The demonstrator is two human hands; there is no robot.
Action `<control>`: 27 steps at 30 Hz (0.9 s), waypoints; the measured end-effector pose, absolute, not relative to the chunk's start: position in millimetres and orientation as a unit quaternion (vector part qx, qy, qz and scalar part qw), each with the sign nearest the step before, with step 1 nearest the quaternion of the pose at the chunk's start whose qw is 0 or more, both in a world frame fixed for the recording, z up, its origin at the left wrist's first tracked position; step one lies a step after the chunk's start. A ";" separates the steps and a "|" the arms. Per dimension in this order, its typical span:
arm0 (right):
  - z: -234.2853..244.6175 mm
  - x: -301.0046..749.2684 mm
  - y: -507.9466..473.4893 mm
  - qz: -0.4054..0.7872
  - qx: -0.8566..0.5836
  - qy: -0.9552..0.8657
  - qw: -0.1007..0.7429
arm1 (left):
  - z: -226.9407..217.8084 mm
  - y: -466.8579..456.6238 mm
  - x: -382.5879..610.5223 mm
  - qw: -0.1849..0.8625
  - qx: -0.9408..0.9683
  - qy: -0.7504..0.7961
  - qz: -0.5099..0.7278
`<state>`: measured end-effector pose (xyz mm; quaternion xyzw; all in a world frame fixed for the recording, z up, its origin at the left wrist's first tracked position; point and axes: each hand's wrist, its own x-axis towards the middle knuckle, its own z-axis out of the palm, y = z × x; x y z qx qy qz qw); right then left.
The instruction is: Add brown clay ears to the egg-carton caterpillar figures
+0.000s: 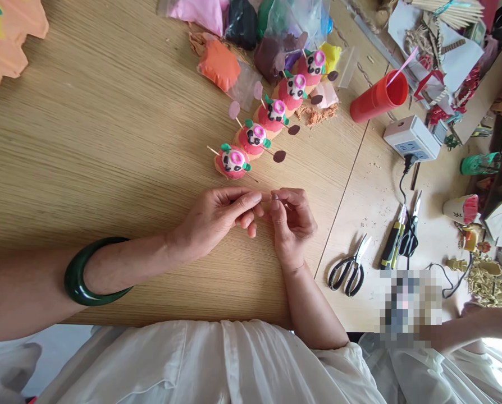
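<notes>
Just in front of my body, my left hand [229, 210] and my right hand [293, 216] meet over the table, both pinched at the fingertips. Something thin and pale seems to run between the two pinches, too small to make out. Beyond them stands a slanting row of several clay figures with white faces and pink snouts. The nearest figure [233, 161] has bare sticks poking out at both sides. The figure behind it [253, 138] carries dark ovals [279, 156] on its sticks. A dark green bangle [97, 271] circles my left forearm.
Bags of coloured clay, one orange [220, 65], lie behind the figures. To the right are a red cup [379, 96], a power strip [411, 138], black-handled scissors [350, 268] and a utility knife [393, 238]. Another person's arm [474, 325] rests at lower right.
</notes>
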<state>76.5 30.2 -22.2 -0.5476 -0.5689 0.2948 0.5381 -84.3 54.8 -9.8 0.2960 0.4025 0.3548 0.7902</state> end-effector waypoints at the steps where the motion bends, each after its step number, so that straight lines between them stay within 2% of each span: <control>1: -22.5 76.0 30.0 0.276 -0.553 -0.580 0.531 | -9.5 55.0 -84.5 0.791 0.297 0.404 0.352; 7: -23.2 76.1 30.1 0.173 -0.526 -0.672 0.492 | -6.4 57.8 -84.2 0.805 0.288 0.380 0.354; 16: -24.4 79.1 29.4 0.309 -0.573 -0.545 0.527 | -5.7 59.9 -81.3 0.803 0.292 0.376 0.358; 23: -17.5 80.7 28.1 0.258 -0.493 -0.663 0.502 | -6.9 60.1 -85.7 0.800 0.320 0.343 0.374; 27: -19.6 79.4 29.2 0.266 -0.476 -0.654 0.523 | -6.3 62.2 -85.5 0.821 0.309 0.324 0.354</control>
